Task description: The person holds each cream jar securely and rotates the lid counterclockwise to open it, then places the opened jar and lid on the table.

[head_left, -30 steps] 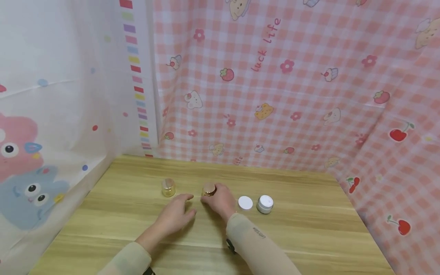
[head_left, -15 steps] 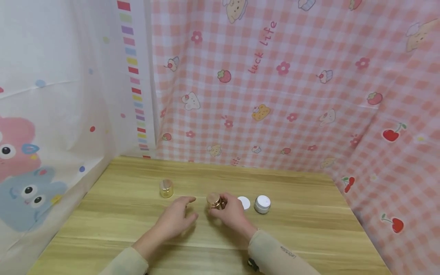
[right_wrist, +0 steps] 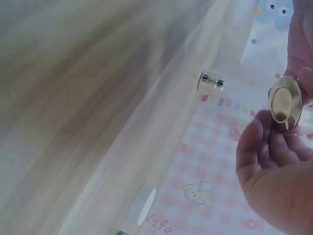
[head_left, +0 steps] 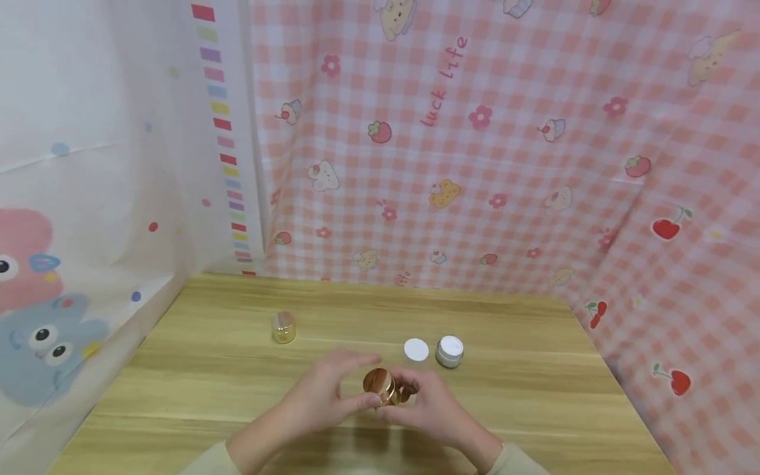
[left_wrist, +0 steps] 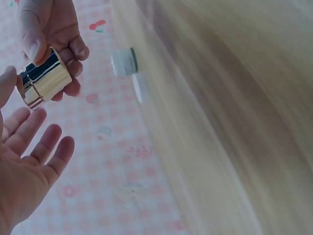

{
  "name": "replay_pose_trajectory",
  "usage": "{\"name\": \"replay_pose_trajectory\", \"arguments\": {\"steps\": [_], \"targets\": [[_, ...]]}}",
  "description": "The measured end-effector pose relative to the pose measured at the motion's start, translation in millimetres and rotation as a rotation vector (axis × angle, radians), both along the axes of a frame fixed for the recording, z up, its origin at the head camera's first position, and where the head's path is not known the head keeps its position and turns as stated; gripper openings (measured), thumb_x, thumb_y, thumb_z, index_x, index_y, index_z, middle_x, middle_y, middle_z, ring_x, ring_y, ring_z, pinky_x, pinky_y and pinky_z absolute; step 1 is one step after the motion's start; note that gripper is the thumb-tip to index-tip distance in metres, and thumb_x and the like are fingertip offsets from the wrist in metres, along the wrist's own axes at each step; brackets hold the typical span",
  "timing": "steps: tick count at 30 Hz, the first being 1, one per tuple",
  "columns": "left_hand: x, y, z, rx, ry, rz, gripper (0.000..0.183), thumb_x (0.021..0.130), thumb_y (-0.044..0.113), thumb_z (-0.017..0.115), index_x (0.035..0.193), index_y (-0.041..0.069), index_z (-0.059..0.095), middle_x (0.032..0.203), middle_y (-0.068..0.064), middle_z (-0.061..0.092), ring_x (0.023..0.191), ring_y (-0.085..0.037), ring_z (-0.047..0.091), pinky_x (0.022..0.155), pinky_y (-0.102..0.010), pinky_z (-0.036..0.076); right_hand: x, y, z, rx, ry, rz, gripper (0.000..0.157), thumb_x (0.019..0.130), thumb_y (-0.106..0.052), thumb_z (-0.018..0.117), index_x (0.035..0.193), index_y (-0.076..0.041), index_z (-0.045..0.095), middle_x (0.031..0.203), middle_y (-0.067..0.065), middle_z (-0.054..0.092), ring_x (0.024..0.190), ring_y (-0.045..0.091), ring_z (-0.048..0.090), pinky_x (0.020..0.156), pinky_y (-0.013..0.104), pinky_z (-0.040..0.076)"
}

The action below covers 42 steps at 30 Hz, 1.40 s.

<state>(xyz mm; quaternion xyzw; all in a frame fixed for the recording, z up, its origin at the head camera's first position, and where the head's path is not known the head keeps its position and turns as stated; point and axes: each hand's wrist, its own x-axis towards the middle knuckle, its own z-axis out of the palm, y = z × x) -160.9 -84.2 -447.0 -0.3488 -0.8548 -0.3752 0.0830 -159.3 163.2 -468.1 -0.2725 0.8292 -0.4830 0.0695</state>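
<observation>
A shiny gold jar [head_left: 380, 386], tilted, is held above the table by my right hand [head_left: 436, 406], whose thumb and fingers grip it near its base. The left wrist view shows the gold jar [left_wrist: 46, 78] from the side, with a seam below its cap. In the right wrist view its round flat base faces the camera. My left hand [head_left: 323, 389] is on the other side of the jar. Its thumb is at the cap's edge, and its fingers [left_wrist: 51, 142] are spread and loosely bent, apart from the jar.
Another gold jar [head_left: 284, 328] stands at the back left of the wooden table [head_left: 196, 369]. A round white lid [head_left: 416, 350] lies beside a small pale jar [head_left: 449, 351] with a white top. Patterned cloth [head_left: 451, 152] hangs behind the table.
My right hand has lifted the gold jar off the table and brought it toward me, tilting it. My left hand has moved right to meet it.
</observation>
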Motion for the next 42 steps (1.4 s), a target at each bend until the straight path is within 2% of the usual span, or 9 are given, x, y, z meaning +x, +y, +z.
{"name": "replay_pose_trajectory", "arguments": {"steps": [4, 8, 13, 17, 23, 30, 34, 39, 42], "targets": [[8.1, 3, 6.3, -0.033, 0.028, -0.045, 0.053, 0.09, 0.033, 0.087, 0.138, 0.013, 0.071, 0.132, 0.001, 0.076, 0.123, -0.017, 0.068, 0.104, -0.04, 0.06, 9.2, 4, 3.7, 0.018, 0.027, 0.052, 0.036, 0.093, -0.032, 0.084, 0.127, -0.025, 0.073, 0.102, -0.009, 0.077, 0.088, 0.004, 0.068, 0.084, 0.034, 0.062], [12.9, 5, 9.2, -0.048, 0.033, -0.074, 0.052, 0.091, 0.033, 0.086, 0.138, 0.014, 0.071, 0.131, 0.002, 0.076, 0.12, -0.013, 0.068, 0.1, -0.035, 0.061, 15.3, 5, 4.5, 0.003, 0.033, 0.069, 0.035, 0.095, -0.033, 0.083, 0.128, -0.028, 0.073, 0.102, -0.009, 0.077, 0.088, 0.003, 0.067, 0.082, 0.031, 0.06], [13.7, 7, 7.1, -0.049, 0.039, -0.078, 0.048, 0.094, 0.037, 0.081, 0.137, 0.016, 0.071, 0.131, 0.005, 0.076, 0.12, -0.012, 0.067, 0.1, -0.034, 0.061, 17.7, 3, 1.8, -0.045, 0.056, 0.07, 0.024, 0.096, -0.03, 0.081, 0.118, -0.026, 0.074, 0.101, -0.005, 0.078, 0.087, 0.002, 0.066, 0.083, 0.029, 0.059], [13.6, 9, 3.8, -0.046, 0.07, -0.073, 0.044, 0.096, 0.037, 0.078, 0.135, 0.016, 0.071, 0.129, 0.005, 0.076, 0.12, -0.014, 0.068, 0.102, -0.037, 0.061, 18.4, 2, 0.1, -0.06, 0.068, 0.047, 0.022, 0.096, -0.028, 0.081, 0.117, -0.027, 0.074, 0.102, -0.005, 0.079, 0.086, 0.001, 0.066, 0.083, 0.028, 0.059], [13.5, 11, 1.1, -0.032, 0.077, -0.054, 0.044, 0.097, 0.037, 0.076, 0.134, 0.014, 0.072, 0.129, 0.003, 0.076, 0.119, -0.014, 0.069, 0.095, -0.033, 0.062, 18.8, 0, -0.1, -0.066, 0.075, 0.019, 0.016, 0.095, -0.028, 0.082, 0.109, -0.027, 0.075, 0.099, -0.006, 0.079, 0.085, 0.002, 0.067, 0.082, 0.033, 0.061], [14.9, 12, 2.9, -0.014, 0.018, -0.044, 0.046, 0.099, 0.037, 0.073, 0.137, 0.011, 0.071, 0.131, 0.0, 0.076, 0.111, -0.01, 0.066, 0.083, -0.024, 0.058, 19.6, -1, 1.0, -0.041, 0.044, -0.031, 0.032, 0.093, -0.029, 0.084, 0.124, -0.028, 0.075, 0.102, -0.01, 0.081, 0.085, 0.003, 0.07, 0.083, 0.026, 0.059], [15.6, 13, 2.9, 0.005, 0.027, -0.041, 0.045, 0.098, 0.033, 0.075, 0.136, 0.009, 0.071, 0.13, -0.001, 0.076, 0.11, -0.01, 0.066, 0.082, -0.021, 0.057, 19.8, -1, 1.2, -0.023, 0.05, -0.069, 0.037, 0.091, -0.03, 0.086, 0.126, -0.029, 0.076, 0.107, -0.014, 0.081, 0.097, 0.002, 0.072, 0.094, 0.023, 0.057], [15.9, 17, 1.5, 0.002, 0.077, -0.015, 0.043, 0.098, 0.031, 0.075, 0.135, 0.009, 0.071, 0.124, 0.001, 0.076, 0.108, -0.009, 0.064, 0.085, -0.023, 0.058, 20.5, -3, 1.6, -0.024, 0.049, -0.111, 0.037, 0.09, -0.028, 0.087, 0.125, -0.032, 0.077, 0.115, -0.018, 0.08, 0.113, 0.002, 0.07, 0.103, 0.022, 0.055], [15.7, 18, 3.3, -0.001, 0.054, 0.002, 0.044, 0.098, 0.032, 0.075, 0.136, 0.009, 0.07, 0.125, 0.001, 0.075, 0.106, -0.008, 0.063, 0.086, -0.025, 0.059, 21.0, -5, 2.1, -0.02, 0.067, -0.131, 0.036, 0.09, -0.029, 0.086, 0.125, -0.03, 0.077, 0.114, -0.017, 0.08, 0.116, 0.003, 0.07, 0.107, 0.025, 0.054]]}}
